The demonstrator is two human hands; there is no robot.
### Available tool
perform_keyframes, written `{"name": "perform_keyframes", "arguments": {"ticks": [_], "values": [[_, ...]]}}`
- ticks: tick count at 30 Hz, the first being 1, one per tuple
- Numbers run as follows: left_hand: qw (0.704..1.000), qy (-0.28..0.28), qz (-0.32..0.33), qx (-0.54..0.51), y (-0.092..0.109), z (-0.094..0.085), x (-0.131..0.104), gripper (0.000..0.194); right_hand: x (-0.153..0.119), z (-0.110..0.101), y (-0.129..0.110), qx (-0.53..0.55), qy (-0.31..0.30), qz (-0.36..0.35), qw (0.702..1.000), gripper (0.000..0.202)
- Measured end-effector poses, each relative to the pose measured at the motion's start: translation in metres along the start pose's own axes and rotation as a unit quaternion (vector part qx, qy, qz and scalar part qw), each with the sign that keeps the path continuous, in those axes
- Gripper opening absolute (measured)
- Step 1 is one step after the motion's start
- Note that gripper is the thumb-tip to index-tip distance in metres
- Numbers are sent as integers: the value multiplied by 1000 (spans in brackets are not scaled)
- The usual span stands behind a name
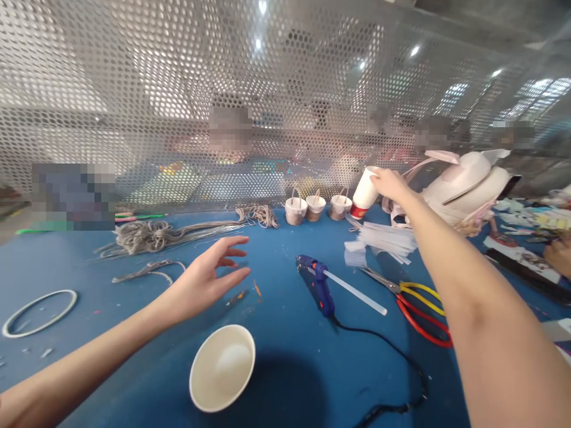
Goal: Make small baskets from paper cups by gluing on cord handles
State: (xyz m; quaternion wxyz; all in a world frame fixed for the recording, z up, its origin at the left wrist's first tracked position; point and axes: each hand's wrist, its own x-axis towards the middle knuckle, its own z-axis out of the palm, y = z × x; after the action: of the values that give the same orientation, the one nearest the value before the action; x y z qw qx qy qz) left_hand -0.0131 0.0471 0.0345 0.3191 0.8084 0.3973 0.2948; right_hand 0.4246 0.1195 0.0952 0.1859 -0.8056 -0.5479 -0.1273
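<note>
My right hand reaches to the back of the table, its fingers closed on the rim of a tall white paper cup with a red band near its base. The cup leans, its lower end near the tabletop. My left hand hovers over the middle of the table, fingers apart and holding nothing. Below it a white paper bowl shows its inside. A blue glue gun with a clear glue stick lies between my hands. Three small cups with handles, one of them a wrapped cup, stand left of the tall cup.
Scissors and clear glue sticks lie by my right arm. Grey cord and a white ring are at left. A pale bag stands back right, near another person's hand. Behind rises a perforated metal screen.
</note>
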Motion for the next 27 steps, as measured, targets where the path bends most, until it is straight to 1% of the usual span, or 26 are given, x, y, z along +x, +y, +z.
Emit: {"name": "perform_keyframes", "arguments": {"ticks": [2,4,7,10,13,15,16,17,18,20,21,23,25,27], "values": [[1000,-10,-13,5,-3,-6,-12,47,-4,-6,-3,9,13,2,1000,33],[999,-23,-28,6,-9,-14,-26,45,-15,-19,-6,19,43,3,999,38],[998,-43,-45,-8,-18,-26,-50,42,-46,-44,-8,42,80,-4,996,38],[996,-58,-70,-18,-21,-36,-74,42,-95,-65,-9,71,73,-12,995,34],[992,-83,-83,-41,-18,-39,-94,46,-155,-81,-8,77,67,-32,994,28],[990,-99,-73,-64,-16,-36,-104,53,-193,-89,-7,80,75,-84,990,28],[990,-106,-65,-73,-14,-33,-108,59,-209,-91,-6,75,63,-117,988,29],[989,-110,-56,-78,-13,-30,-112,67,-223,-91,-6,79,55,-132,987,28],[989,-114,-49,-81,-11,-25,-115,75,-235,-89,-7,91,41,-133,986,26],[988,-120,-54,-80,-9,-14,-119,90,-252,-81,-10,150,1,-112,982,21],[988,-120,-59,-80,-8,-8,-120,95,-257,-73,-13,185,-32,-95,978,19],[988,-110,-68,-78,-5,4,-120,98,-264,-54,-23,237,-113,-55,963,21],[990,-89,-80,-78,-1,15,-119,96,-265,-32,-37,281,-186,-44,941,31],[991,-68,-92,-77,3,23,-116,91,-263,-10,-53,292,-199,-44,934,38]]}}
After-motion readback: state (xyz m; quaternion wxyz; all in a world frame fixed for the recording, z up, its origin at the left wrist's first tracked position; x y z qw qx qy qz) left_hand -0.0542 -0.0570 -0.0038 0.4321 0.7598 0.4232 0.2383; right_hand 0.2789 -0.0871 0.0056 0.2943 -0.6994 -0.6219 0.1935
